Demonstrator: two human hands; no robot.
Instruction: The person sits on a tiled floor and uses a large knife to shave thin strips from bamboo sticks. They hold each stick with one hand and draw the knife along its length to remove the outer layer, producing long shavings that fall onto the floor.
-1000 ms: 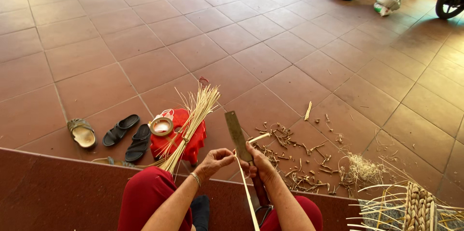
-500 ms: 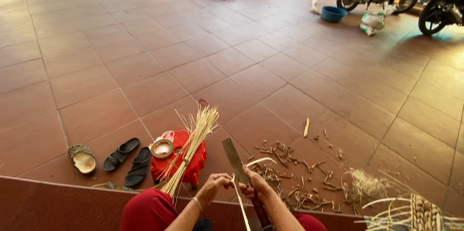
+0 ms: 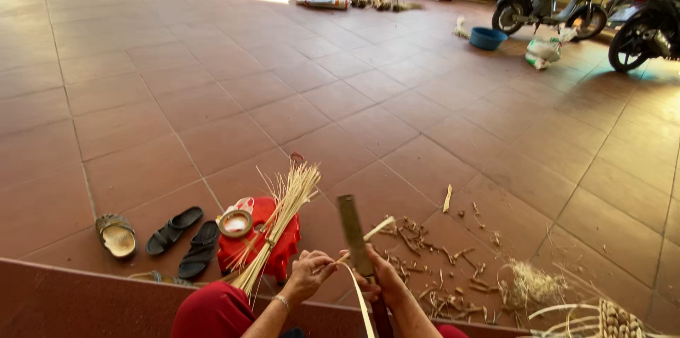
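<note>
While the left hand [image 3: 309, 274] pinches a thin pale bamboo strip [image 3: 360, 294] between its fingertips, the right hand [image 3: 382, 283] is closed around the handle of a long flat-bladed knife [image 3: 353, 225], whose blade points up and away. The strip crosses the blade just above both hands and curls down between the knees. Just left stands a low red plastic stool [image 3: 268, 239] with a bundle of pale splints [image 3: 280, 228] leaning across it. Beyond it, 2 black sandals [image 3: 185, 235] lie on the brown tiled floor [image 3: 212, 97].
</note>
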